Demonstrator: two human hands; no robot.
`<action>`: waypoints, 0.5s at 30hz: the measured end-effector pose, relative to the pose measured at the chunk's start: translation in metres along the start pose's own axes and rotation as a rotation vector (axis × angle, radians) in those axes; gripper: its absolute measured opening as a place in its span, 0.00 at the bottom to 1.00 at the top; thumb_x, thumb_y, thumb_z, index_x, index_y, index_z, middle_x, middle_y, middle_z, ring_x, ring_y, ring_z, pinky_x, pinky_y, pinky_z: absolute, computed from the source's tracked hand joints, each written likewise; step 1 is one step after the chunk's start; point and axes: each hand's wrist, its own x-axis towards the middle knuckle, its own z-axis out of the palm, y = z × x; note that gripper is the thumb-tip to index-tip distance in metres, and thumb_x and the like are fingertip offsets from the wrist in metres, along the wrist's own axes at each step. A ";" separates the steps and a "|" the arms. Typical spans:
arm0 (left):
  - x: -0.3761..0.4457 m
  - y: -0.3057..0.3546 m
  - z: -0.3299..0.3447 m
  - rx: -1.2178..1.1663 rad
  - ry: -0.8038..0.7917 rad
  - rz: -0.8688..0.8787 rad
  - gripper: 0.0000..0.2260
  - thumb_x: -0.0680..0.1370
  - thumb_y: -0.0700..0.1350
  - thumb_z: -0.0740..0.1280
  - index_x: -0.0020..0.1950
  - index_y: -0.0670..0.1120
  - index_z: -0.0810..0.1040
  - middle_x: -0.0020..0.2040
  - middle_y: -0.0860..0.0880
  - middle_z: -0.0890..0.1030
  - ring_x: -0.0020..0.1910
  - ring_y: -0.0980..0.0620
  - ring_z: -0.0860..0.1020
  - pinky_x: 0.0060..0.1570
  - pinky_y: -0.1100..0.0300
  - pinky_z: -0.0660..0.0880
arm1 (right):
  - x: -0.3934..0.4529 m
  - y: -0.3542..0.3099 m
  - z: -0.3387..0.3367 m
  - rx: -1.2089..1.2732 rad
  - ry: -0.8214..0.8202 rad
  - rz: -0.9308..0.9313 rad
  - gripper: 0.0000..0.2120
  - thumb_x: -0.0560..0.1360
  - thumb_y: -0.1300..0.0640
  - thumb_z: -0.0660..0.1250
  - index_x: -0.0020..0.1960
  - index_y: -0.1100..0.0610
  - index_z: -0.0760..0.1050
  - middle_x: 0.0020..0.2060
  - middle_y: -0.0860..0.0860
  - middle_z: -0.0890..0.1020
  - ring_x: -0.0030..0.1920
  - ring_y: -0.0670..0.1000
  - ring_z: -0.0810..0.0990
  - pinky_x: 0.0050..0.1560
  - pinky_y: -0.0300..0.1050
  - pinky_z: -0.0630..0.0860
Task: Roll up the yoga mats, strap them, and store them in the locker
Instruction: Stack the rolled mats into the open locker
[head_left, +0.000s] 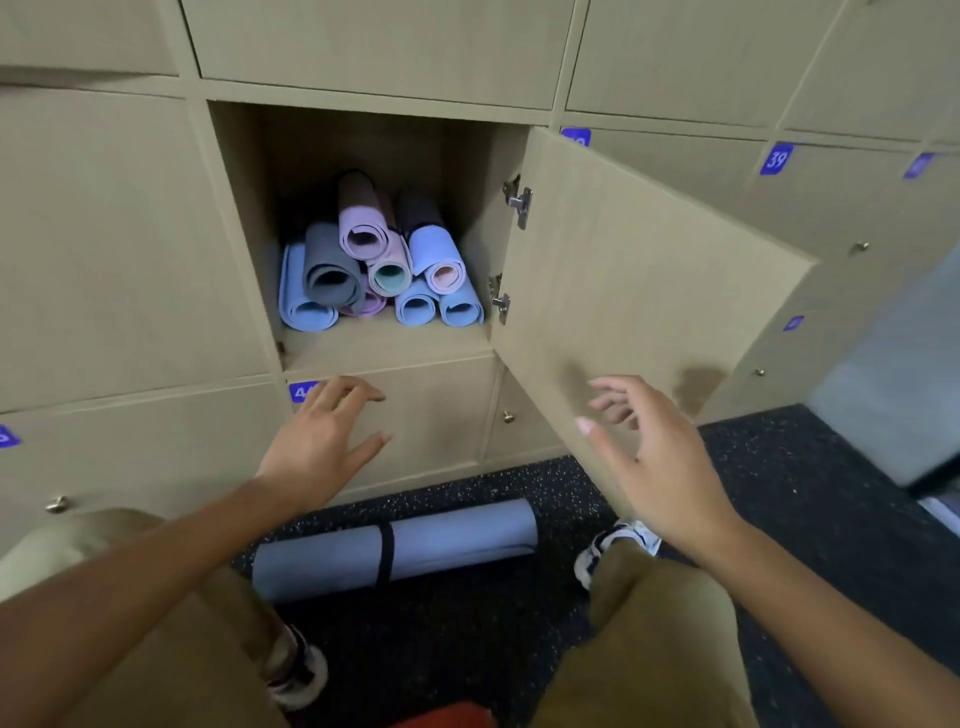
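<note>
An open locker compartment (384, 340) holds several rolled yoga mats (379, 265) in blue, grey and pink, stacked end-on. Its door (639, 280) swings out to the right. On the dark floor below lies a grey-blue rolled mat (447, 545) with a black strap (385, 556) around it. My left hand (322, 441) hovers empty with fingers spread in front of the lower locker door. My right hand (660, 457) is also empty, fingers relaxed, close to the open door's lower edge. Both hands are above the strapped mat.
Closed beige locker doors (104, 249) with blue number tags surround the open one; small brass knobs (508, 415) stick out. My knees and shoes (618, 545) flank the mat on the speckled black floor (810, 467). Something red (447, 719) shows at the bottom edge.
</note>
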 end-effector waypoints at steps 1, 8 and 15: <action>-0.004 0.003 0.001 -0.001 -0.003 0.007 0.20 0.78 0.54 0.71 0.67 0.49 0.75 0.65 0.52 0.74 0.65 0.48 0.72 0.60 0.47 0.76 | -0.011 0.004 -0.008 0.011 0.032 0.016 0.17 0.80 0.45 0.66 0.67 0.47 0.73 0.53 0.39 0.78 0.55 0.41 0.75 0.54 0.40 0.72; -0.025 0.021 0.011 -0.047 -0.075 -0.031 0.25 0.80 0.59 0.66 0.74 0.52 0.68 0.69 0.54 0.72 0.68 0.51 0.72 0.62 0.48 0.76 | -0.044 0.030 -0.046 0.060 0.375 0.148 0.21 0.77 0.46 0.71 0.65 0.51 0.69 0.53 0.45 0.73 0.52 0.47 0.73 0.54 0.48 0.73; -0.029 0.034 0.007 -0.013 -0.079 0.002 0.21 0.81 0.58 0.66 0.71 0.53 0.71 0.67 0.55 0.74 0.65 0.52 0.74 0.58 0.49 0.79 | -0.012 0.052 -0.050 0.191 0.196 0.327 0.39 0.77 0.43 0.72 0.79 0.46 0.55 0.73 0.42 0.65 0.70 0.49 0.71 0.67 0.52 0.71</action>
